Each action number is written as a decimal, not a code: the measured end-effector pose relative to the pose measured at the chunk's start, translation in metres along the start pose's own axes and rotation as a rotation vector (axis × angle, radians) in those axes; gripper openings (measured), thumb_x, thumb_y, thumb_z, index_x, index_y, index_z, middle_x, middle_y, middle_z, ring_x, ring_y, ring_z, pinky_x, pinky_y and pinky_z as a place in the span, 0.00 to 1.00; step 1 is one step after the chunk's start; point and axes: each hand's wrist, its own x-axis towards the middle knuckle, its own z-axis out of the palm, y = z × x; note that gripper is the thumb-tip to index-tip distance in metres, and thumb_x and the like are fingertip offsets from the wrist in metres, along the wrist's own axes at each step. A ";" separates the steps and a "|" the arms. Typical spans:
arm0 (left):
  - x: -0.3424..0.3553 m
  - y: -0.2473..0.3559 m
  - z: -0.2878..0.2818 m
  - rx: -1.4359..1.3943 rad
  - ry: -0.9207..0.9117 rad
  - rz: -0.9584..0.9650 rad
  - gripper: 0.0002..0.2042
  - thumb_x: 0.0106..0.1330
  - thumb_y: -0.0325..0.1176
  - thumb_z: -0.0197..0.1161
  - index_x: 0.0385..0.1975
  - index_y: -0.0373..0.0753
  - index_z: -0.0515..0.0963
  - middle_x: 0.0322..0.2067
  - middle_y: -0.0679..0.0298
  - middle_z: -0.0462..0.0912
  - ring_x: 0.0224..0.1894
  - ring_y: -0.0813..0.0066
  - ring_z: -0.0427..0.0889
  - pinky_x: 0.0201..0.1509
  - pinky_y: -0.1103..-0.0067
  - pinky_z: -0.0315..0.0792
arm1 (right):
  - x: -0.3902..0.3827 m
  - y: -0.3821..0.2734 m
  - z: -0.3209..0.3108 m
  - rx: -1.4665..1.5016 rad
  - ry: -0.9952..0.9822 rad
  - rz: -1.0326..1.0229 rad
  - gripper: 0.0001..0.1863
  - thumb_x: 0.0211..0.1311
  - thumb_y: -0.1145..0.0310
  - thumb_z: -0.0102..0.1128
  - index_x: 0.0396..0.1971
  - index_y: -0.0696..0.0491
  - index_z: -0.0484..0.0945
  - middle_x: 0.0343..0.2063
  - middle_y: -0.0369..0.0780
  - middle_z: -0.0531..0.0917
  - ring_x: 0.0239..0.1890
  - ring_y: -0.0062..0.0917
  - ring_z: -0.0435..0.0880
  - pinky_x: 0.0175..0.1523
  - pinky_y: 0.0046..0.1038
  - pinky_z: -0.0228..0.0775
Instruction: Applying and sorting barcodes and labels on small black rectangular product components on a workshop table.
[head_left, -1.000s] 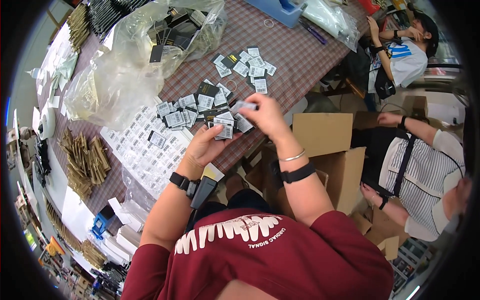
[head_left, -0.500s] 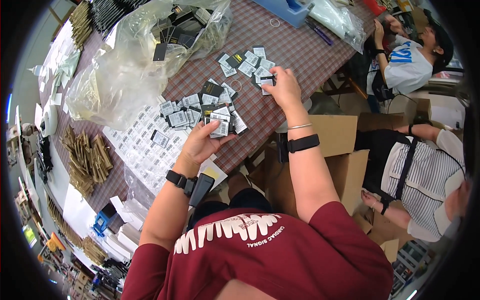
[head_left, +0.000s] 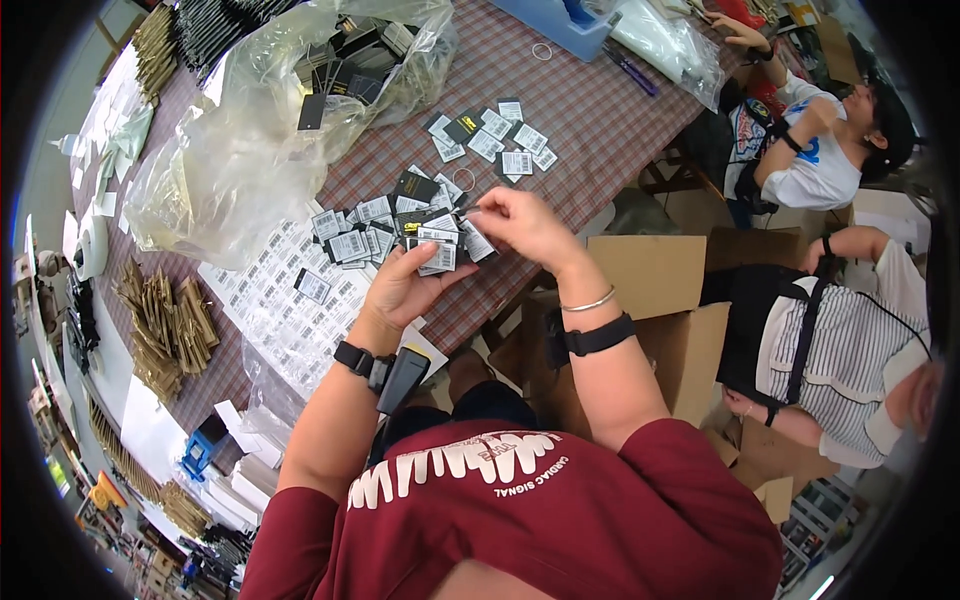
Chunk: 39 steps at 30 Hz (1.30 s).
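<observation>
In the head view, tags [head_left: 443, 258] are being gripped between the left hand's [head_left: 400, 288] fingers; the right hand [head_left: 532, 232] is now being returned beside them, one tag seemingly being left in the loose group [head_left: 486, 145] beyond its fingertips. Whether anything is being pinched there cannot be told. About nine tags are being counted in that group, two rubber bands [head_left: 454, 180] beyond the fingers.
</observation>
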 end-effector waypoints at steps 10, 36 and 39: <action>-0.009 0.012 0.004 0.037 0.069 0.019 0.17 0.60 0.25 0.56 0.50 0.36 0.67 0.46 0.59 0.76 0.49 0.64 0.75 0.56 0.55 0.68 | 0.031 0.008 -0.047 -0.830 0.567 -0.162 0.23 0.42 0.65 0.68 0.43 0.45 0.76 0.40 0.38 0.74 0.45 0.34 0.73 0.46 0.35 0.70; -0.018 0.012 0.001 0.096 0.120 -0.006 0.18 0.59 0.28 0.60 0.50 0.38 0.68 0.46 0.60 0.76 0.49 0.67 0.76 0.56 0.62 0.68 | 0.052 0.005 -0.088 -0.541 0.425 0.142 0.23 0.35 0.63 0.72 0.37 0.50 0.77 0.33 0.42 0.82 0.39 0.36 0.80 0.44 0.34 0.71; -0.018 0.012 -0.002 0.100 0.114 -0.010 0.18 0.59 0.28 0.60 0.49 0.37 0.68 0.46 0.60 0.76 0.49 0.66 0.76 0.56 0.63 0.69 | 0.050 -0.002 -0.077 -0.702 0.360 0.048 0.24 0.34 0.63 0.73 0.36 0.52 0.77 0.34 0.43 0.81 0.39 0.36 0.80 0.44 0.34 0.71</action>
